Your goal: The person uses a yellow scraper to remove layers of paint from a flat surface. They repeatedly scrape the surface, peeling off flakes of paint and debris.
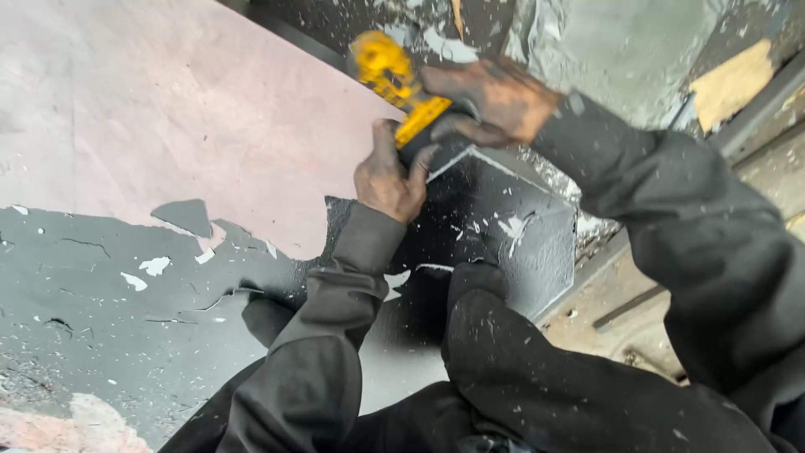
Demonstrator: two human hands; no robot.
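A yellow and black power tool (392,77) is held against the edge where pinkish bare panel (168,117) meets peeling black paint (101,294). My right hand (495,101) grips the tool's black handle from the upper right. My left hand (386,172) wraps the lower part of the tool from below. Both hands are smeared with dark grime. The tool's working tip is hidden behind the yellow body.
Flakes of black paint lie scattered over the surface (159,267). A black box-like corner (520,226) juts out just under the hands. My dark-clothed knee (503,352) rests below it. A metal frame rail (620,294) and torn foil-like material (620,50) run along the right.
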